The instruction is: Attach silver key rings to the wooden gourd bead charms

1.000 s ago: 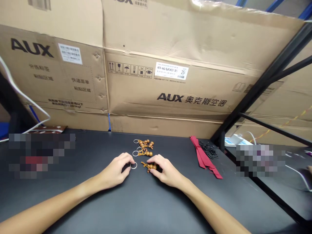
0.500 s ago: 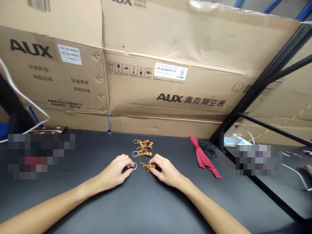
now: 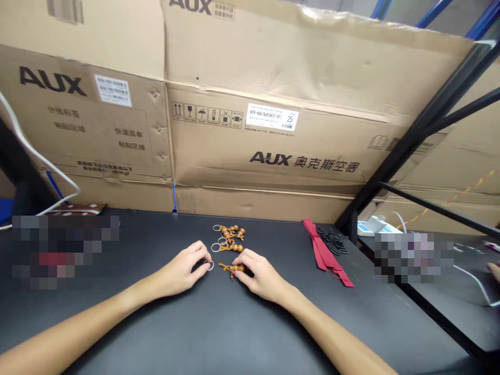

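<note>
My left hand [image 3: 192,265] is closed on a metal key ring [image 3: 211,266], whose edge shows past the fingertips. A short gap to the right, my right hand [image 3: 255,271] pinches a brown gourd pendant [image 3: 237,268] on a yellow-brown cord. The cord's loop points left toward the ring but stands apart from it. Just behind both hands lies a small group of gourd keychains [image 3: 233,247], each with beads and cord, their silver rings [image 3: 216,247] turned to the left.
On the right lie red ribbon strips [image 3: 328,255] beside a pile of black clips or rings [image 3: 334,242]. Cardboard [image 3: 211,151] walls off the back of the black table [image 3: 164,323]. A black metal frame [image 3: 414,143] slants up at the right. At the far right edge, another person's hand [image 3: 494,270] shows.
Both hands have shifted slightly to the left, with the key ring and the gourd pendant in them. The other keychains lie as before.
</note>
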Available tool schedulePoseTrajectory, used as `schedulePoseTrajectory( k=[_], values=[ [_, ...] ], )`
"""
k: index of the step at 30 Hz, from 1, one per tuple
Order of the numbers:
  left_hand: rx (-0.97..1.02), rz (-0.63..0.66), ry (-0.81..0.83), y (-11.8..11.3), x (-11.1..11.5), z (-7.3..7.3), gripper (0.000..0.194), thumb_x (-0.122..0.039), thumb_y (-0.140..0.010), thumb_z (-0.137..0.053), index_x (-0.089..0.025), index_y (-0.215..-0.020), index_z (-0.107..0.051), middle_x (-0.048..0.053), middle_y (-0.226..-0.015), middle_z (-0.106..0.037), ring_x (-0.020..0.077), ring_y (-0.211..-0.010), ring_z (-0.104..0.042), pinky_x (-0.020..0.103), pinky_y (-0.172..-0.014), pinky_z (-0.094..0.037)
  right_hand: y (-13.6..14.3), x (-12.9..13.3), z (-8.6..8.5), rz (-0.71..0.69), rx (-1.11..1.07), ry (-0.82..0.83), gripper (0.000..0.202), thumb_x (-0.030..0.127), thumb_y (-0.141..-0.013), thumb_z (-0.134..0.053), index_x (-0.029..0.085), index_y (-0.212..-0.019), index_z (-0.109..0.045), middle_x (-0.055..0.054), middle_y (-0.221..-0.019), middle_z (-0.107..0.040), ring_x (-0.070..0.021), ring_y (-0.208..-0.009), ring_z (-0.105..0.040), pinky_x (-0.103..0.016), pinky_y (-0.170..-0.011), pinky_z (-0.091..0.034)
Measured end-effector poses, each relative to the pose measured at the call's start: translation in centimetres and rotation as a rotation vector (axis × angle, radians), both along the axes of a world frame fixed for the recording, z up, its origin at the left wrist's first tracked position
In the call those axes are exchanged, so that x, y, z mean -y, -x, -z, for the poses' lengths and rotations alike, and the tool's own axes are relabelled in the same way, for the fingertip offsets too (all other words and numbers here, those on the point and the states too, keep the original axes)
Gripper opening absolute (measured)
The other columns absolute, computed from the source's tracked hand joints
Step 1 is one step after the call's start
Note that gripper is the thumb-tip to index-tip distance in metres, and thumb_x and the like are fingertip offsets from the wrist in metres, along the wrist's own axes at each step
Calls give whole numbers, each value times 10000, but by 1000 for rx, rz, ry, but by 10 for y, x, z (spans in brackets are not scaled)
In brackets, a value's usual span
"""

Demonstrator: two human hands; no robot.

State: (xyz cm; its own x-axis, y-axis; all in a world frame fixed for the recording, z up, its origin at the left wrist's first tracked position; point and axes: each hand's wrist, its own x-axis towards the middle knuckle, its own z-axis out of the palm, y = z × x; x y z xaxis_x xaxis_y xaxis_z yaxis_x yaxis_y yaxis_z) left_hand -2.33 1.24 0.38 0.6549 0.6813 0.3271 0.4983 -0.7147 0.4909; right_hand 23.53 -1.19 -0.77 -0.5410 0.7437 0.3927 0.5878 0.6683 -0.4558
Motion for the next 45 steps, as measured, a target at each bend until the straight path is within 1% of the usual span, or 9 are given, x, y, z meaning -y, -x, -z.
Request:
schedulePoseTrajectory(
  k=[6, 14, 17, 20, 23, 28, 32, 41, 45],
  values=[
    [-87, 126, 9, 13, -11, -5, 242, -250, -991, -392, -194, -932, -620, 51, -937, -577, 171, -839, -569, 286, -805, -465, -1, 0, 0, 5, 6, -11, 72, 215, -907, -561, 211, -968, -600, -47, -916, -600, -176, -820, -594, -290, -761, -497],
    [-68, 14, -31, 0, -3, 3, 258, -300, -989, -400, -196, -800, -542, 35, -837, -567, 184, -786, -549, 300, -737, -456, 0, 0, 0, -2, 6, -13, 79, 210, -905, -563, 205, -972, -602, -53, -920, -603, -182, -842, -594, -293, -775, -495],
    [-22, -1, 22, -4, 2, 0, 205, -304, -985, -419, -197, -873, -553, 33, -872, -578, 178, -787, -559, 303, -742, -468, 0, 0, 0, -7, 7, -16, 79, 212, -906, -560, 209, -974, -600, -53, -923, -607, -184, -847, -591, -297, -781, -495],
    [-44, 54, 35, -2, 1, -3, 169, -275, -983, -425, -197, -934, -568, 37, -930, -563, 168, -812, -564, 292, -769, -471, 1, 0, -1, -8, 3, -13, 73, 211, -914, -551, 206, -967, -600, -53, -915, -609, -182, -834, -590, -295, -771, -496],
    [-105, 113, 1, 2, -3, -3, 182, -228, -992, -399, -192, -935, -568, 40, -945, -528, 158, -820, -552, 280, -792, -461, 1, 0, -1, -9, 4, -12, 63, 209, -919, -551, 204, -961, -598, -53, -915, -607, -178, -827, -592, -290, -766, -496],
    [-210, 138, -101, 0, -6, 1, 212, -174, -1007, -344, -178, -893, -523, 50, -897, -509, 168, -758, -505, 279, -723, -432, 1, -1, 0, -22, -1, -26, 64, 204, -923, -552, 200, -973, -592, -57, -923, -610, -177, -831, -588, -290, -771, -496],
    [-197, 142, -162, -1, -5, 4, 209, -114, -979, -343, -170, -849, -496, 65, -854, -508, 186, -722, -474, 299, -682, -411, 2, -1, -1, -38, -13, -25, 72, 204, -928, -544, 183, -975, -594, -66, -916, -609, -180, -822, -581, -300, -763, -500],
    [-33, 40, 49, -3, -5, 8, 200, -220, -1010, -304, -200, -854, -427, 35, -887, -500, 170, -755, -480, 300, -733, -435, 4, 1, -1, -144, -65, -36, 148, 156, -972, -436, 188, -986, -580, -73, -976, -609, -169, -869, -593, -300, -820, -514],
    [-39, 53, 69, -7, -2, 7, 224, -251, -1019, -291, -202, -857, -437, 34, -901, -511, 175, -796, -489, 303, -758, -432, 6, 3, 1, -150, -6, -103, 183, 143, -962, -433, 183, -1082, -565, -91, -997, -594, -185, -878, -589, -321, -813, -530]
  ],
)
